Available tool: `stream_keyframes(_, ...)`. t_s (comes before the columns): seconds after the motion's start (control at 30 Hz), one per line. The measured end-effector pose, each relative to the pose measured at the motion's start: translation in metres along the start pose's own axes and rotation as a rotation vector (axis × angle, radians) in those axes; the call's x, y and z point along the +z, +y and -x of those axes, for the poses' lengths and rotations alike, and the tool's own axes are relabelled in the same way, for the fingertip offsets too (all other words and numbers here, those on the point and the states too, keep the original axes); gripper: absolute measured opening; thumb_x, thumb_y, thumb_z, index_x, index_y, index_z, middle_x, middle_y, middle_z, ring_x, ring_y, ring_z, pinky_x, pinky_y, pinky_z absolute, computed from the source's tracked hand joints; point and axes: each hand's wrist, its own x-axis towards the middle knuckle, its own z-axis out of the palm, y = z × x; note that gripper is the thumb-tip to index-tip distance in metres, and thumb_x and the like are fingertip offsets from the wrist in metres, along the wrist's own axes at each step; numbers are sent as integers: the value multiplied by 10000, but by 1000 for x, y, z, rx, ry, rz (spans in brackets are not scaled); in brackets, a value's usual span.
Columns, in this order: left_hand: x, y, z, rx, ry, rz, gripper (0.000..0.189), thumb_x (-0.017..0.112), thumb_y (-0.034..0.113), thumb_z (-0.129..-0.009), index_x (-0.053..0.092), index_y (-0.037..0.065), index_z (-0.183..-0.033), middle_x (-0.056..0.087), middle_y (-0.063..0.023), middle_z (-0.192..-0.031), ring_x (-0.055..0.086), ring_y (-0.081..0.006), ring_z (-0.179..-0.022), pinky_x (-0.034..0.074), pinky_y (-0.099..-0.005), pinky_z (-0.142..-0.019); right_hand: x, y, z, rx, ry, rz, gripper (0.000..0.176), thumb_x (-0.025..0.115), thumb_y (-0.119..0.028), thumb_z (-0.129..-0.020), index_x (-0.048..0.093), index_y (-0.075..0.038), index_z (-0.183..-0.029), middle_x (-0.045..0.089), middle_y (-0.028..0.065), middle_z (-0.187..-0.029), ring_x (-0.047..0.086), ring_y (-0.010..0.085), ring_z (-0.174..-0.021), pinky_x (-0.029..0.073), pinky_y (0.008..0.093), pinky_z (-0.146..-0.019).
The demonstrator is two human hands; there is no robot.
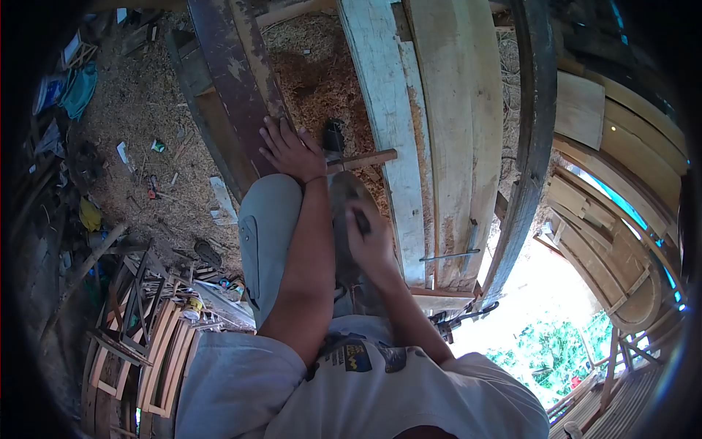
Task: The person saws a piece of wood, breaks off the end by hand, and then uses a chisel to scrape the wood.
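Observation:
My left hand (291, 151) lies flat with its fingers spread on a worn dark brown plank (232, 77), beside my bent left knee. Lower and to the right, my right hand (371, 245) is closed around a short dark handle-like piece (361, 221); what it belongs to is hard to make out against my trousers. A narrow wooden strip (365, 159) runs crosswise just right of my left wrist, its right end against a pale, paint-worn board (387, 95). Below the strip, my right leg partly hides what lies there.
Wide bare boards (457, 139) lie to the right, with a metal rod (450, 255) across their near end. Wood shavings (183, 139) cover the ground. Wooden frames (157, 358) are piled at lower left, and curved wooden panels (610, 256) stand at right.

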Motion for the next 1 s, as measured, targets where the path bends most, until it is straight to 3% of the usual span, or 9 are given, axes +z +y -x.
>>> stream_keyframes(0.2, -1, 0, 1, 17, 24, 18, 457, 424, 348, -1124, 593, 72, -1447, 450, -167, -1668, 376, -430, -1564, 280, -688, -1241, -13, 0, 19, 98, -28, -8, 166, 683, -89, -1034, 705, -34, -1189, 761, 117, -989, 746, 159, -886, 566, 290, -816)
stream_keyframes(0.27, 1, 0, 1, 22, 20, 1, 453, 423, 343, -1125, 594, 72, -1446, 450, -168, -1667, 377, -430, -1563, 281, -686, -1241, -8, 7, 12, -3, -42, 58, 172, 678, -91, -1015, 721, -64, -1180, 761, 167, -999, 790, 317, -937, 592, 342, -811)
stream_keyframes(0.37, 0, 0, 1, 4, 22, -4, 450, 421, 339, -1127, 583, 75, -1453, 452, -165, -1665, 383, -430, -1560, 283, -690, -1238, 7, -3, -13, 169, -88, 33, 181, 680, -92, -1010, 720, -59, -1183, 770, 173, -1028, 788, 336, -968, 595, 365, -829)
stream_keyframes(0.5, 0, 0, 4, 24, 24, -6, 452, 421, 339, -1128, 573, 79, -1466, 440, -161, -1675, 367, -426, -1569, 284, -688, -1239, -20, -3, 34, 188, -105, 17, 161, 684, -104, -1030, 712, -33, -1172, 775, 142, -1045, 764, 202, -933, 567, 308, -827)
stream_keyframes(0.57, 1, 0, 2, 28, 14, -11, 453, 420, 337, -1129, 571, 81, -1471, 434, -160, -1680, 354, -424, -1577, 284, -687, -1241, -10, 8, 9, 0, -16, 15, 153, 677, -99, -1035, 710, -35, -1170, 767, 130, -1016, 754, 181, -919, 561, 306, -816)
stream_keyframes(0.6, 2, 2, 3, 16, 8, 1, 458, 428, 344, -1127, 568, 86, -1479, 428, -158, -1684, 339, -424, -1585, 282, -688, -1243, -6, 15, 3, 8, -12, 7, 153, 677, -99, -1035, 710, -35, -1170, 767, 130, -1016, 754, 181, -919, 561, 306, -816)
stream_keyframes(0.67, 3, 1, -8, 31, 34, -5, 463, 436, 351, -1124, 565, 92, -1486, 422, -155, -1689, 324, -425, -1593, 279, -688, -1245, 12, 27, -15, -12, 20, 65, 175, 682, -73, -1004, 706, -76, -1177, 755, 180, -999, 782, 360, -960, 589, 385, -803)
stream_keyframes(0.9, 4, -9, 7, 158, -70, -99, 462, 487, 400, -1097, 613, 128, -1449, 418, -156, -1692, 314, -447, -1593, 261, -726, -1235, 29, 12, 3, 137, 63, -92, 157, 677, -78, -1014, 700, -71, -1169, 718, 139, -839, 717, 239, -683, 540, 336, -670)
stream_keyframes(1.0, -3, -2, 12, 167, -73, -89, 457, 490, 397, -1096, 609, 143, -1457, 405, -175, -1695, 320, -456, -1587, 271, -733, -1226, 36, 24, 14, 75, 91, -89, 153, 675, -71, -1008, 703, -69, -1159, 721, 151, -827, 750, 260, -711, 555, 350, -679)
